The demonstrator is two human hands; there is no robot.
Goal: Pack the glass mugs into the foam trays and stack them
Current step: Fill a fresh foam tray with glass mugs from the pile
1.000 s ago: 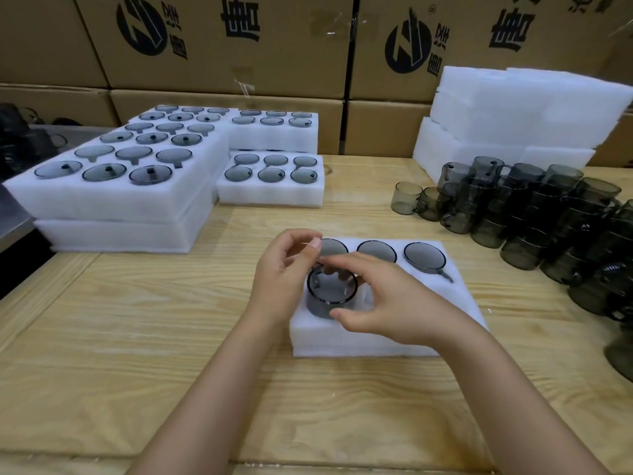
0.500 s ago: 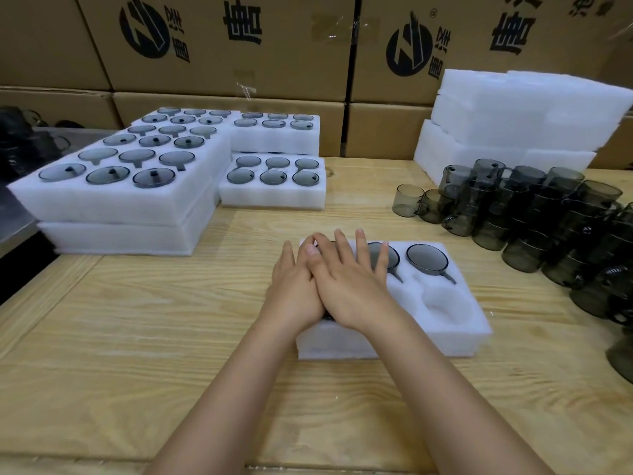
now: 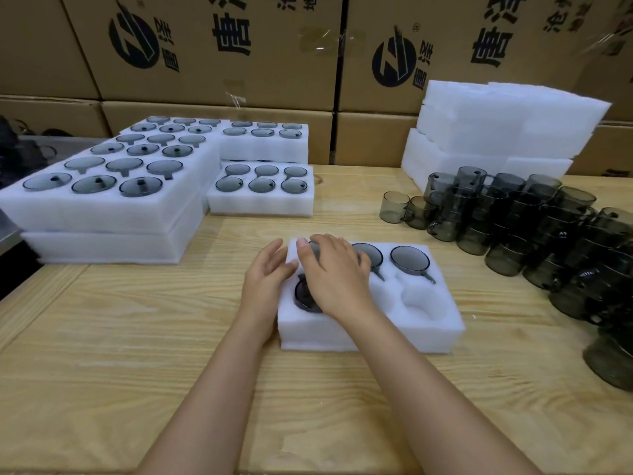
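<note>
**Hands flat over a half-filled foam tray**

A white foam tray [image 3: 370, 332] sits on the wooden desk [image 3: 137, 337]. The right hand [image 3: 337, 274] lies spread, fingers extended, palm down over the tray's left side, gripping nothing. The left hand [image 3: 269, 279] rests open against the tray's left edge, holding nothing. A dark glass mug [image 3: 303, 296] sits in the near-left pocket, partly under the right hand. Two more mugs [image 3: 409, 258] fill back pockets; the near-right pocket [image 3: 416, 303] is empty. Loose mugs [image 3: 513, 214] crowd the desk's right side, filled trays [image 3: 102, 186] stand stacked at left.
</note>
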